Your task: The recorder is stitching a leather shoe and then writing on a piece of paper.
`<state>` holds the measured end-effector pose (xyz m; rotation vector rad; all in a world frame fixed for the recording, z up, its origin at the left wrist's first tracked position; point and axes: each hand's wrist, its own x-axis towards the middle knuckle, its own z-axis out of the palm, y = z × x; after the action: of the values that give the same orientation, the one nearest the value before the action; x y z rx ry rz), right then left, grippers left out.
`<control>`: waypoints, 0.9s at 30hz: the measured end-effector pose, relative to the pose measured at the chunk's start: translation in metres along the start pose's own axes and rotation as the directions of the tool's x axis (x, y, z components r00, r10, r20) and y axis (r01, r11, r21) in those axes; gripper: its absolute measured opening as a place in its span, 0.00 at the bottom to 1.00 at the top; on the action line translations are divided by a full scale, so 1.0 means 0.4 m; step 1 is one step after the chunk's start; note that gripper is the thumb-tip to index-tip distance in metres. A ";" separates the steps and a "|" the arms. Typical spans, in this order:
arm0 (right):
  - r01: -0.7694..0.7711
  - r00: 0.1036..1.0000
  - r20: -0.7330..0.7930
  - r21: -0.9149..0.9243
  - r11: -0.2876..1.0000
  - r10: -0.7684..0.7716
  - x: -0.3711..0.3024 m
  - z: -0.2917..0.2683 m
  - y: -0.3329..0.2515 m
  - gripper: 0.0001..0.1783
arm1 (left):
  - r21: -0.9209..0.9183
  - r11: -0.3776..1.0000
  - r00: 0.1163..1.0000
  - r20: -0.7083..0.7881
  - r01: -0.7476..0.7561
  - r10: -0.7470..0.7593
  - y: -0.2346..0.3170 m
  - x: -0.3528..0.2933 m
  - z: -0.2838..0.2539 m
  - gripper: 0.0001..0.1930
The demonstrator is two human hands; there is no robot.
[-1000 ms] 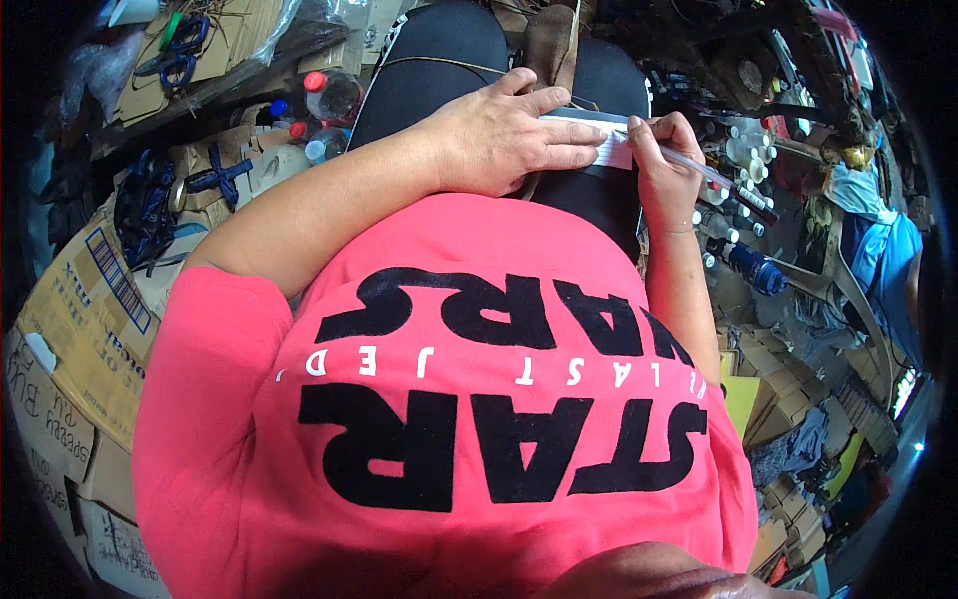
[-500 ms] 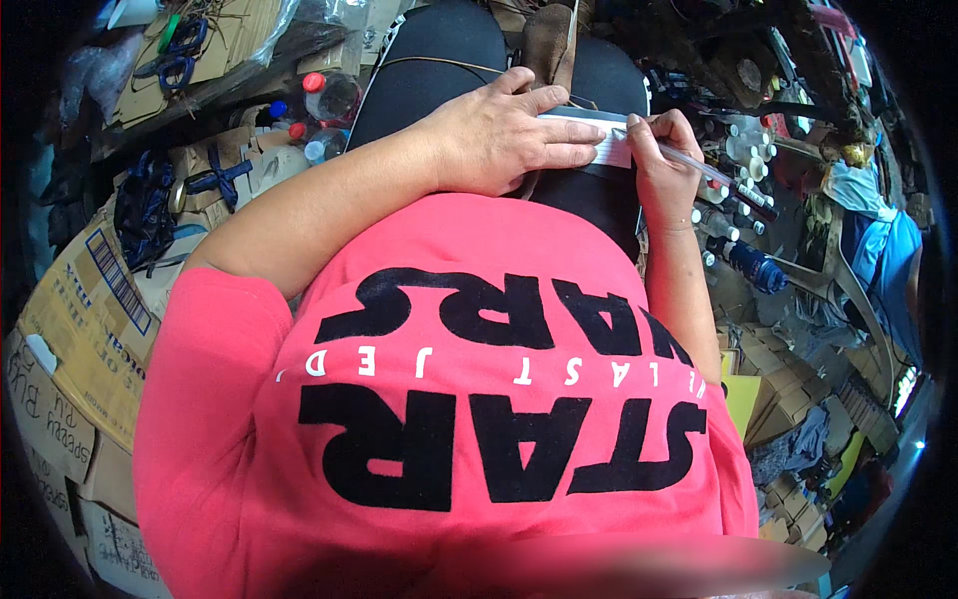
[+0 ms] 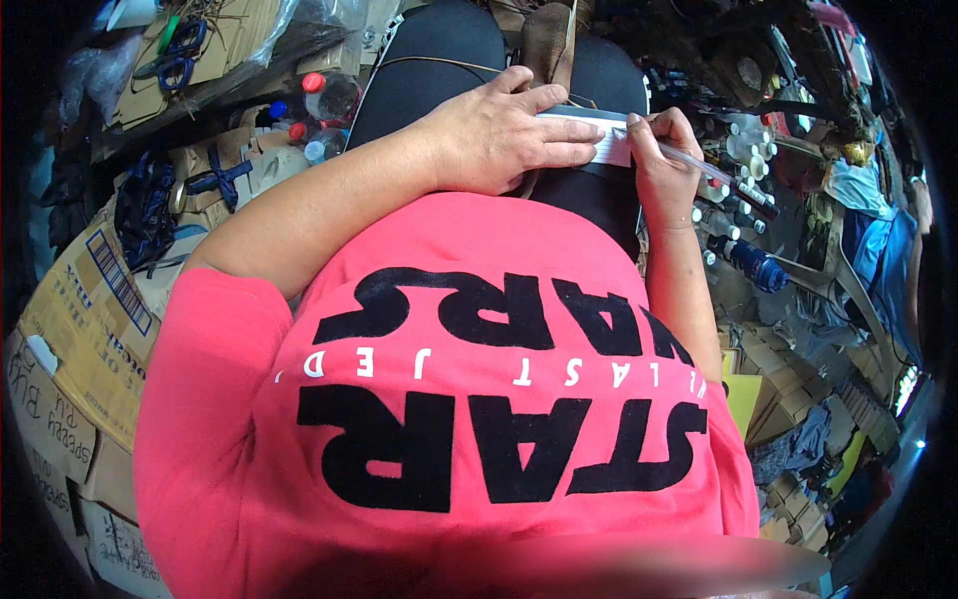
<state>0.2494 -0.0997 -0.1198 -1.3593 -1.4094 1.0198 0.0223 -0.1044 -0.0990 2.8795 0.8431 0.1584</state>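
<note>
A small lined white paper or notepad lies across my lap, resting on dark trousers. Flat over its left part is my left hand, fingers stretched out and pointing right, holding nothing. My right hand pinches a clear-barrelled pen at the right edge of the paper. The pen slants down to the right, its tip near the paper; whether tip and paper touch I cannot tell. Between my knees hangs a brown leather-like piece. Most of the paper is covered by my left hand.
Several bottles with red and blue caps stand left of my legs. Blue-handled scissors lie on cardboard at upper left. More small bottles crowd the right side, near blue cloth. Cardboard boxes fill the lower left.
My hands, the paper and the pen stay almost in place. At the far right edge, what looks like another person's arm has shifted beside the blue cloth.
</note>
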 end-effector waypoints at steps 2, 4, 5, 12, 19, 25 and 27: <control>0.015 1.000 0.017 0.029 0.999 -0.015 0.001 -0.004 0.009 0.13 | 0.000 1.000 1.000 -0.002 0.002 -0.002 0.001 0.001 0.000 0.35; 0.001 1.000 0.011 0.044 0.999 -0.002 0.001 -0.004 0.009 0.13 | 0.001 1.000 1.000 -0.005 0.003 -0.003 0.002 0.000 0.002 0.35; -0.012 1.000 0.005 0.059 0.998 0.012 0.001 -0.004 0.007 0.13 | 0.002 1.000 1.000 -0.012 0.001 -0.001 0.001 -0.001 0.004 0.35; -0.025 1.000 0.003 0.059 0.998 0.025 0.000 0.002 -0.003 0.13 | 0.013 1.000 1.000 -0.019 -0.009 0.009 -0.001 0.001 0.003 0.35; -0.014 1.000 0.022 0.052 0.999 0.013 0.000 0.000 -0.005 0.13 | 0.018 1.000 1.000 -0.015 -0.012 0.012 -0.001 0.002 0.002 0.35; -0.020 1.000 -0.004 0.061 0.998 0.020 0.002 -0.002 -0.004 0.13 | -0.001 1.000 1.000 -0.021 -0.011 0.011 -0.002 0.001 0.005 0.36; -0.020 1.000 -0.009 0.090 0.996 0.021 0.001 -0.002 -0.002 0.13 | -0.006 1.000 1.000 -0.015 -0.009 0.009 -0.002 0.001 0.003 0.38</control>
<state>0.2501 -0.0993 -0.1189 -1.3143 -1.3287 1.0759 0.0225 -0.1037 -0.1003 2.8802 0.8308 0.1840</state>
